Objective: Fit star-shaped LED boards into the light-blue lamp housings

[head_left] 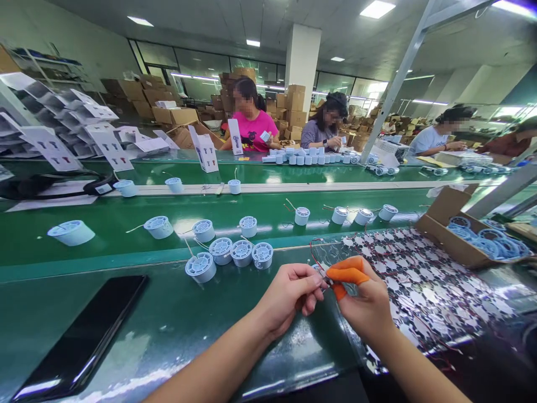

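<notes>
My left hand [289,296] is closed in a pinch, its thumb and fingertips meeting those of my right hand [364,296]. Orange finger covers sit on the right thumb and fingers, which are pinched together too. Between the two sets of fingertips is a small wired part [327,280], mostly hidden. A thin red wire [312,252] loops up from it. Something light blue just shows behind the fingers. Left of my hands stand several round light-blue plastic housings [200,267] with thin wires. Right of them lies a sheet of white circuit boards [423,291] with red and black wires.
A black phone [84,336] lies at the front left. More housings [302,216] stand along the green belt [268,201]. An open cardboard box [444,224] holds blue rings [490,238]. Across the belt, several people sit working among white boxes [205,151].
</notes>
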Tool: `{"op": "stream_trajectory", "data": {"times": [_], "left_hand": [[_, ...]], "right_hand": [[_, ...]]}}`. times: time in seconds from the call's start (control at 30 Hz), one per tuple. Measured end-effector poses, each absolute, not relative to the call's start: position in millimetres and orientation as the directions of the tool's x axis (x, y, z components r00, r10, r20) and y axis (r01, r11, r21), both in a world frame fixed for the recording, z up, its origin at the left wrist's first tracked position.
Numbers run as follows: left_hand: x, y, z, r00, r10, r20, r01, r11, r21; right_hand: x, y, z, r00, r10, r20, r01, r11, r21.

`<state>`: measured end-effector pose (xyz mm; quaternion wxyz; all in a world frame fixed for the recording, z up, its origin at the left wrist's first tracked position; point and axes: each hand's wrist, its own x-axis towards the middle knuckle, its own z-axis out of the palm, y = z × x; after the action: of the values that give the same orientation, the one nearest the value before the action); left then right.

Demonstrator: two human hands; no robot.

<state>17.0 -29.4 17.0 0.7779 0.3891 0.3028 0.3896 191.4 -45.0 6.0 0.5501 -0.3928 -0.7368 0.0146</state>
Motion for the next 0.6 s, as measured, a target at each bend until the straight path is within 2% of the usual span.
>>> {"op": "stream_trajectory", "data": {"times": [0.33, 0.6], "left_hand": [[15.1, -26.4, 20.2, 0.555, 0.816, -0.163, -0.356, 0.410, 0.840], [14.7, -25.4, 19.9, 0.531, 0.833, -0.157, -0.341, 0.380, 0.860]], "right_hand": [[193.3, -44.2, 7.7, -0.044, 0.639, 0.768, 0.553, 0.656, -0.514], [190.2, -46.1, 10.2, -0.071, 0.597, 0.799, 0.569, 0.682, -0.460]]}}
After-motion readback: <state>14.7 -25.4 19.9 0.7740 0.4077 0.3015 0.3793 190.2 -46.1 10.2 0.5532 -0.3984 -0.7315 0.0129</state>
